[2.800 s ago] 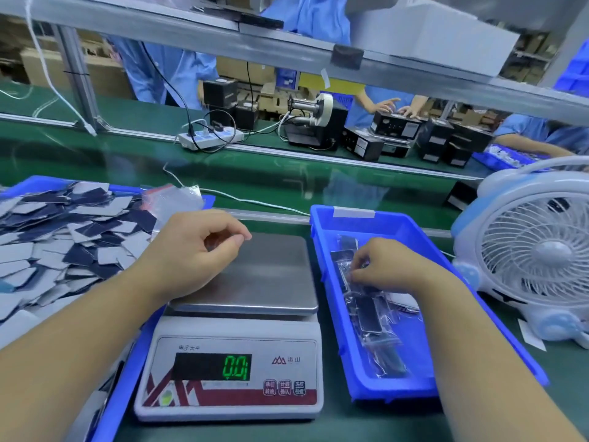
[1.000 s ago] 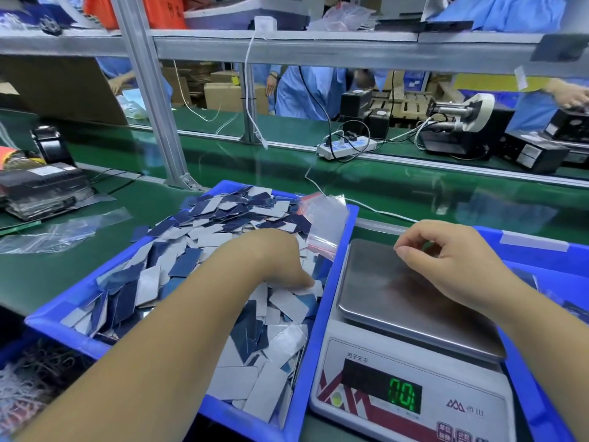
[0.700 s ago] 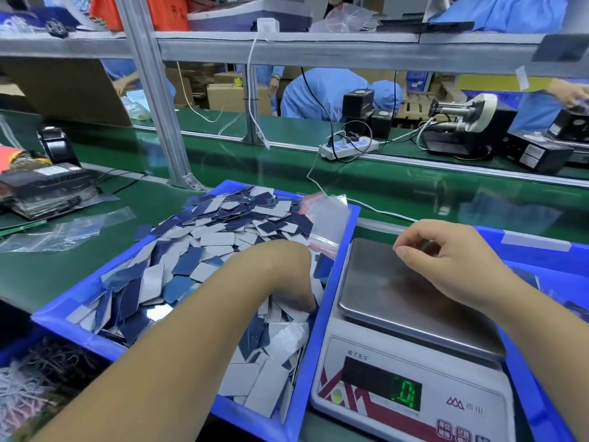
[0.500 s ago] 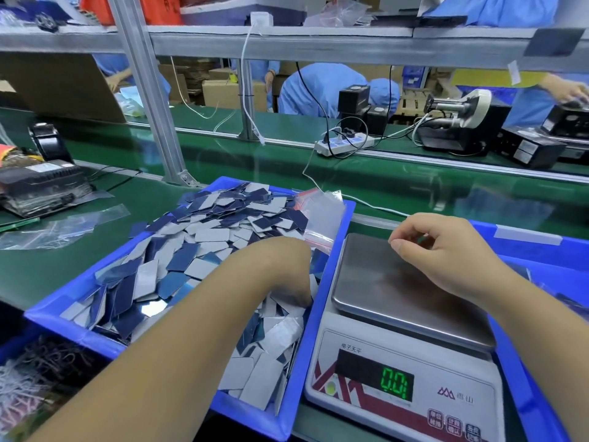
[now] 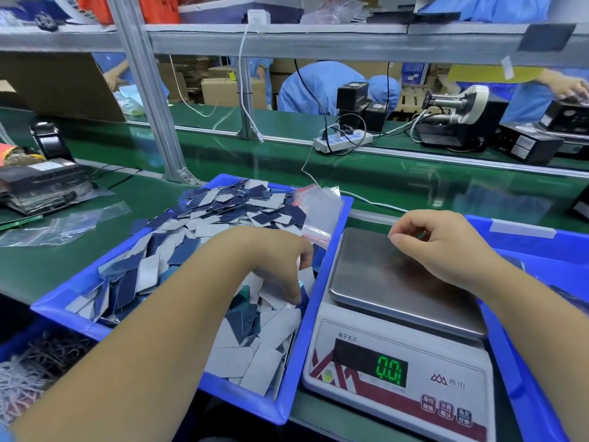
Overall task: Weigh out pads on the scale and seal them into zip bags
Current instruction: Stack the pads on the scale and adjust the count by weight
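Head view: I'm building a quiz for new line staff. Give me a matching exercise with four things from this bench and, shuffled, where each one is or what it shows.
Things:
1. left hand
2. right hand
3. scale display
4. zip bags

States or places:
A. at the far right corner of the pad bin
B. down among the pads
C. fingers curled, above the scale pan
D. green digits lit

Pairs: 1-B, 2-C, 3-D, 4-A

Two bare forearms, no sleeves in view, left grip and right grip ungloved
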{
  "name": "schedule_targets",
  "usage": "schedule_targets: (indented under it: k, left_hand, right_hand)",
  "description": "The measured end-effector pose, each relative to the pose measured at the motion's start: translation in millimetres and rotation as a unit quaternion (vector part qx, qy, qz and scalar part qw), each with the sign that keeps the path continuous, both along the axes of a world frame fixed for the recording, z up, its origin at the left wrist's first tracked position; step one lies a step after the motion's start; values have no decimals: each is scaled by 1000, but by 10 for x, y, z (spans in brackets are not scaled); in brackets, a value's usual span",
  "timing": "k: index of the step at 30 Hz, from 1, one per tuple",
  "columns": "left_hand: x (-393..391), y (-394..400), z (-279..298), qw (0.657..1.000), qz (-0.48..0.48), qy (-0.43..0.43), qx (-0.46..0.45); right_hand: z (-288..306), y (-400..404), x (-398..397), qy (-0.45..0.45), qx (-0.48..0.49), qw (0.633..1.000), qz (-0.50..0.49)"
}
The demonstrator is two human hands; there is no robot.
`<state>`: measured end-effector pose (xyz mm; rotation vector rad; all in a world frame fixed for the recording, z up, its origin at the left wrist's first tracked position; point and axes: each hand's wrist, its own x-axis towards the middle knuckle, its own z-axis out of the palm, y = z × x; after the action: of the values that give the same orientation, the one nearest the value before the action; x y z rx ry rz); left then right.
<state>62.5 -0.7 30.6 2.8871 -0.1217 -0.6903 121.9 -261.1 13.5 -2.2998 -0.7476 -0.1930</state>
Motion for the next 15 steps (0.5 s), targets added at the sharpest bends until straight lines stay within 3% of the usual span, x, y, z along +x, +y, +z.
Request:
schedule_targets:
  k: [6,11,15]
  left_hand:
    - [-31,-48,23,999,-34,22,14]
    - [-106,6,93,998,-15,48,-37]
    - [-171,-1,40,999,-27,47,-3]
  right_hand:
    - [-14,10,10,8,-8,1000,-3]
    - [-5,-15,12,12,-21,1000,-18]
    - [-6,-5,7,16,-22,1000,-14]
